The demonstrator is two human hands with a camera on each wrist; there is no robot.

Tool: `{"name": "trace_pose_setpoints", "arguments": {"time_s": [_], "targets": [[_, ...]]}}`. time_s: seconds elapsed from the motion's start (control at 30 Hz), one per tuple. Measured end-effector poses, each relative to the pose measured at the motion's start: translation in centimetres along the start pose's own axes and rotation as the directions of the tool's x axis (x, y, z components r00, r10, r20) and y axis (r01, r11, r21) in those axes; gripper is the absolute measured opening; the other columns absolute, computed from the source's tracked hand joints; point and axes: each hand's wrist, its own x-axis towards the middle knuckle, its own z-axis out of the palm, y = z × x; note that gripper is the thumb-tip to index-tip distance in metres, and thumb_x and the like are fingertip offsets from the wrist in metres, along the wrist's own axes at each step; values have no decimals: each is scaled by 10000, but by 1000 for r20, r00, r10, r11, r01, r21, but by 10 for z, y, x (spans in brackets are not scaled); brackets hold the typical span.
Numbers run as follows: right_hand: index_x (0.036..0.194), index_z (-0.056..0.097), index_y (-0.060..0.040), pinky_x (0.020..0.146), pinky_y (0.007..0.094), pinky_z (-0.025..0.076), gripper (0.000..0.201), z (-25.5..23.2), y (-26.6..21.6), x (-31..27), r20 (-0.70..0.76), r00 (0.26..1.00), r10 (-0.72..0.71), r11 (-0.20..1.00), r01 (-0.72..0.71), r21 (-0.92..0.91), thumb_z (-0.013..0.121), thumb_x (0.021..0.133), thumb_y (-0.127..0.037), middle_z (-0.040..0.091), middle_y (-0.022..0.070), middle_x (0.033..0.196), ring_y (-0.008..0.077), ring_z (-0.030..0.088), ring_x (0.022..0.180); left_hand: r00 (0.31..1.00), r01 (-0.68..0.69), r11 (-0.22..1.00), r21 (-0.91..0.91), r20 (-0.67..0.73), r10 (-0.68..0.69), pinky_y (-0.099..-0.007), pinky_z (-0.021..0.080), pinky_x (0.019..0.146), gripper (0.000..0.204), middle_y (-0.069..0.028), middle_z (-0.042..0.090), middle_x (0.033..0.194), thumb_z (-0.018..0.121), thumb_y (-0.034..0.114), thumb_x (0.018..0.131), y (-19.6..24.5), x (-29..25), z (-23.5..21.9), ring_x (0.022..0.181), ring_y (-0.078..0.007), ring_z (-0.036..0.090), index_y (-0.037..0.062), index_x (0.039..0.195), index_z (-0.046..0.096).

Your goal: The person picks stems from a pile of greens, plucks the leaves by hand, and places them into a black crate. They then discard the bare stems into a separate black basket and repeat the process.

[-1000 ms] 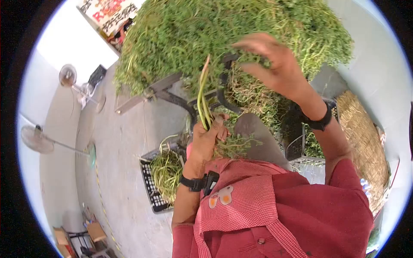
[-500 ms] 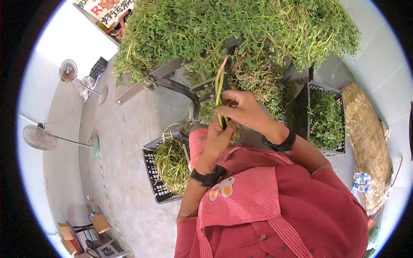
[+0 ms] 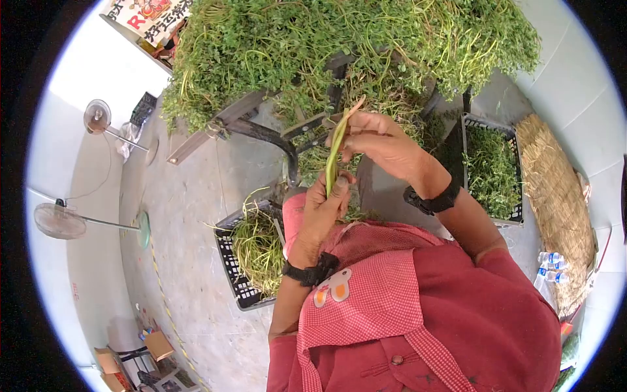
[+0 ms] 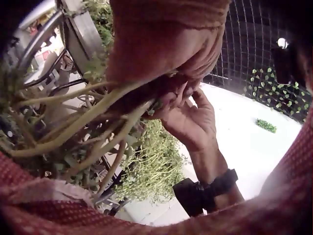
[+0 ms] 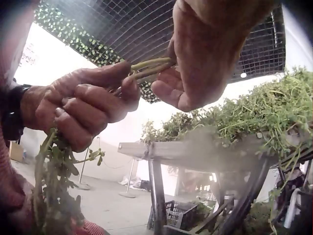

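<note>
A small bundle of green plant stems (image 3: 335, 153) stands up from the left hand (image 3: 321, 208), its pale pinkish end pointing away from the body. The left hand's fingers curl around the stems, thumb on top. Leafy shoots (image 5: 56, 188) hang below that fist in the right wrist view. Farther up the bundle, the right hand (image 3: 395, 151) holds the stems near their pale end, with fingertips showing on the far side. Its palm hides part of the stems in the right wrist view. Several thick stems (image 4: 80, 128) trail from the left hand in the left wrist view.
A big heap of leafy greens (image 3: 313, 52) covers the table ahead, over dark metal legs (image 3: 268, 130). One black crate (image 3: 245, 297) of cut stems stands left, another crate (image 3: 520, 170) of greens right. Fans (image 3: 60, 221) stand far left; a rolled straw mat (image 3: 555, 209) lies right.
The right hand has come down from beside the heap to the stems, then shifted outward along them toward their pale end. The left hand keeps its grip; the bundle has swung slightly right.
</note>
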Motion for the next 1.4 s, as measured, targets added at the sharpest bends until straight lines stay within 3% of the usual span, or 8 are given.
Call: {"name": "trace_pose_setpoints", "arguments": {"time_s": [0.2,0.47,0.53,0.77,0.9,1.13,1.23,1.4], "targets": [[1043,577,-19,725,254,487,171,-1,11,5,22,1000,18,999,-19,34,530,884,-59,616,67,970,128,587,853,995,41,963,-267,95,-16,-231,313,460,485,-20,446,552,380,452,939,-1,-1,-6,465,-100,374,7,923,572],[1203,512,-42,679,238,471,322,-2,5,8,-63,998,16,994,-23,-111,545,886,-86,592,26,889,88,552,765,998,50,975,-217,-15,-55,-264,414,558,537,-48,494,580,343,454,945,3,-1,-2,519,-145,456,-30,956,576],[1263,455,-45,639,235,472,390,-6,2,8,-26,1000,8,934,-17,-357,541,884,-80,576,30,851,88,548,717,997,70,972,-223,-13,-75,-264,424,571,543,-51,503,590,341,454,945,3,-2,-1,529,-144,467,-36,965,575],[1389,250,-50,544,238,476,566,-14,-21,0,31,983,179,807,-129,-577,516,890,-77,563,64,824,113,550,618,995,86,996,-33,46,-85,-190,310,483,401,29,469,599,440,349,946,-3,-3,-6,533,-44,410,-19,1002,587],[1418,99,-45,533,260,486,662,-22,-3,-13,124,931,343,931,-319,-177,500,892,-75,553,77,795,142,576,635,986,109,983,147,106,-125,-185,282,492,254,56,435,586,542,236,913,3,-10,-8,539,-23,364,-2,934,629],[1237,338,-49,417,202,449,388,-21,35,-76,330,656,679,645,-748,159,515,901,-122,522,20,729,93,523,528,900,114,940,322,368,-235,-207,367,537,194,35,547,663,598,183,874,4,-15,-6,587,-53,455,-2,873,659],[1039,529,-47,416,197,398,239,-11,31,-92,293,742,603,704,-668,243,568,885,-225,595,24,800,71,509,532,853,128,936,327,446,-272,-217,392,586,175,11,581,744,609,149,858,9,-7,-7,653,-64,482,-14,904,655],[1150,478,-68,439,163,381,276,-22,14,-96,356,777,520,782,-600,167,527,905,-186,540,-10,752,51,496,549,845,174,922,346,429,-320,-227,440,659,186,-3,630,844,644,122,829,14,-4,-11,734,-65,523,-13,958,649]]}}
